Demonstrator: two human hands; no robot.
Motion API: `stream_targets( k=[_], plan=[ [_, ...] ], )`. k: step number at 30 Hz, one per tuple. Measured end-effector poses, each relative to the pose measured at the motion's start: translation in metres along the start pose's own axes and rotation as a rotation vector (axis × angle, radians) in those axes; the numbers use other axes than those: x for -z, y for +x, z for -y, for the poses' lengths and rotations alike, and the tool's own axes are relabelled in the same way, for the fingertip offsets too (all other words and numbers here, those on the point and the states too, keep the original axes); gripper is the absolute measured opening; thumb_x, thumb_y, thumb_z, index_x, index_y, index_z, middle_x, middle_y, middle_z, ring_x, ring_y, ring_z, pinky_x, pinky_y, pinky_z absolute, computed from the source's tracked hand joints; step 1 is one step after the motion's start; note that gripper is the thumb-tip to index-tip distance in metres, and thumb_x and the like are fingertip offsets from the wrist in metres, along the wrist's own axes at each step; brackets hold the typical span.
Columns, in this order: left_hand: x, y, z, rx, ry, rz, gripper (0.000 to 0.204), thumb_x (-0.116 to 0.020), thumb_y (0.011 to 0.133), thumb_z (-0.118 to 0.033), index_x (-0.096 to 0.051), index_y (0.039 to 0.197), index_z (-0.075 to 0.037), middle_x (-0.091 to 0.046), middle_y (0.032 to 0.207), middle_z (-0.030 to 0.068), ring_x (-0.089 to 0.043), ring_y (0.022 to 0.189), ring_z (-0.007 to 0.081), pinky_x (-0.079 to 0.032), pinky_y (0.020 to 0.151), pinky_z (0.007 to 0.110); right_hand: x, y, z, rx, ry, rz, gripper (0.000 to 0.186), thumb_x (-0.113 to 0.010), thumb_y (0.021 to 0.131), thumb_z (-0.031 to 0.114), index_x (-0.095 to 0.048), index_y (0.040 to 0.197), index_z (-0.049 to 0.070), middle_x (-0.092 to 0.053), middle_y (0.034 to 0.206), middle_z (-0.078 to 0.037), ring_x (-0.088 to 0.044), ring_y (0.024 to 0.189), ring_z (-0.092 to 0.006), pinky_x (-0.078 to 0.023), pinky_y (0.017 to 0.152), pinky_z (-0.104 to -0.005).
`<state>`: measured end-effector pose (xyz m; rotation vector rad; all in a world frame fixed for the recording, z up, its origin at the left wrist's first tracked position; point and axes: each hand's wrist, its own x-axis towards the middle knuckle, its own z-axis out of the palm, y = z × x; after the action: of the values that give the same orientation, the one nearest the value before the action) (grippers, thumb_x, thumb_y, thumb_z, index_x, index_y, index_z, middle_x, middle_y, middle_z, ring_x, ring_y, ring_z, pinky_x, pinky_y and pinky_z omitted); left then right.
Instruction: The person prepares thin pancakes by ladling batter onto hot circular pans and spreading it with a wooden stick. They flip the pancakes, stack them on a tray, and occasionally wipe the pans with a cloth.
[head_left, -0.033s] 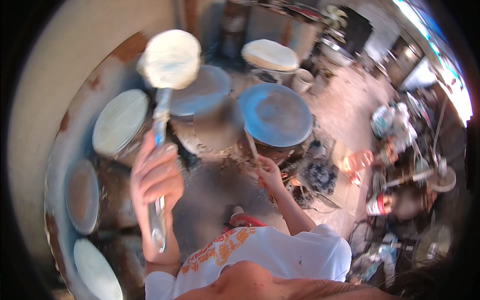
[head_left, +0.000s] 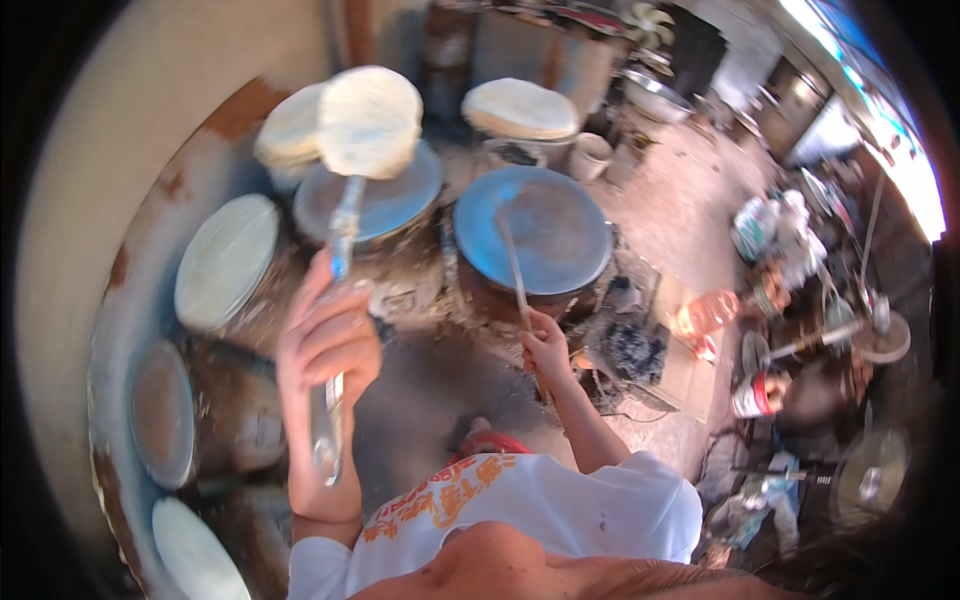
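Note:
My left hand point(head_left: 335, 325) is raised at the left, closed round the metal handle of a ladle point(head_left: 345, 225). Its round head point(head_left: 370, 122) points away from me and looks covered in something pale cream; I cannot tell whether that is batter or a flat cake. My right hand point(head_left: 545, 345) grips a thin stick point(head_left: 514, 260), whose far end lies over a round griddle point(head_left: 560, 225) with a bluish surface. Behind the ladle is a second griddle point(head_left: 400, 205), partly hidden.
Stacks of pale flatbreads point(head_left: 520, 108) point(head_left: 285, 135) stand at the back. Along the left wall are a griddle with a pale round sheet point(head_left: 228, 262), a bare one point(head_left: 163, 415) and another pale disc point(head_left: 200, 550). A small pot point(head_left: 590, 157), bottles point(head_left: 710, 312) and bags point(head_left: 775, 235) sit to the right.
The stick's far end now lies over the bluish griddle, where it was nearer its front edge. The ladle has shifted slightly right, showing more of the stack behind it. The view has also shifted.

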<state>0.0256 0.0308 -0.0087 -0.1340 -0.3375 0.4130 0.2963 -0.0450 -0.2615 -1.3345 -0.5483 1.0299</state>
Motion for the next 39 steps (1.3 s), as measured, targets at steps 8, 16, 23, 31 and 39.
stream_targets(
  k=[8, 16, 23, 31, 39],
  plan=[
    [0.207, 0.238, 0.023, 0.323, -0.099, -0.584, 0.034, -0.054, 0.094, -0.03, -0.038, 0.071, -0.011, -0.033, 0.048, -0.0066, -0.036, 0.038, 0.0038, -0.034, 0.036, 0.018, 0.132, 0.038, -0.003, 0.161, 0.059, -0.53, 0.036, -0.055, 0.083, -0.002, -0.057, 0.12, 0.001, -0.06, 0.079, -0.003, -0.052, 0.052, -0.008, -0.046, 0.045, -0.0224],
    [0.319, 0.305, 0.003, 0.403, 0.722, -0.817, 0.036, -0.057, 0.092, -0.02, -0.046, 0.125, -0.033, -0.039, 0.061, -0.0054, -0.035, 0.042, 0.0015, -0.033, 0.036, 0.016, 0.067, 0.087, -0.046, 0.145, 0.259, -0.785, 0.044, -0.059, 0.07, -0.005, -0.059, 0.113, 0.002, -0.054, 0.097, -0.006, -0.055, 0.086, -0.0143, -0.045, 0.079, -0.0273],
    [0.335, 0.344, -0.049, 0.706, 1.272, -0.6, 0.053, -0.055, 0.092, -0.017, -0.034, 0.139, -0.029, -0.041, 0.059, -0.0017, -0.036, 0.041, 0.0075, -0.032, 0.036, 0.025, 0.036, 0.079, -0.036, 0.321, -0.64, -0.984, 0.048, -0.06, 0.066, -0.004, -0.054, 0.114, -0.001, -0.05, 0.108, -0.017, -0.051, 0.101, -0.035, -0.042, 0.09, -0.0387],
    [0.335, 0.353, -0.089, 0.576, 1.979, -0.36, 0.054, -0.054, 0.091, -0.011, -0.04, 0.139, -0.031, -0.045, 0.056, 0.0012, -0.041, 0.038, 0.0105, -0.036, 0.035, 0.028, 0.046, 0.07, -0.02, 0.247, -1.055, -1.061, 0.039, -0.055, 0.07, -0.005, -0.062, 0.107, 0.006, -0.059, 0.105, -0.012, -0.055, 0.096, -0.0334, -0.048, 0.082, -0.0398],
    [0.375, 0.329, -0.202, 0.126, 2.431, -0.056, 0.05, -0.054, 0.089, -0.005, -0.047, 0.135, -0.023, -0.052, 0.132, 0.0108, -0.063, 0.094, 0.0203, -0.05, 0.079, 0.03, 0.067, 0.131, -0.009, 0.251, -0.206, -0.818, 0.027, -0.058, 0.079, 0.006, -0.062, 0.105, 0.003, -0.061, 0.098, -0.012, -0.059, 0.086, -0.0292, -0.049, 0.075, -0.0376]
  ],
)
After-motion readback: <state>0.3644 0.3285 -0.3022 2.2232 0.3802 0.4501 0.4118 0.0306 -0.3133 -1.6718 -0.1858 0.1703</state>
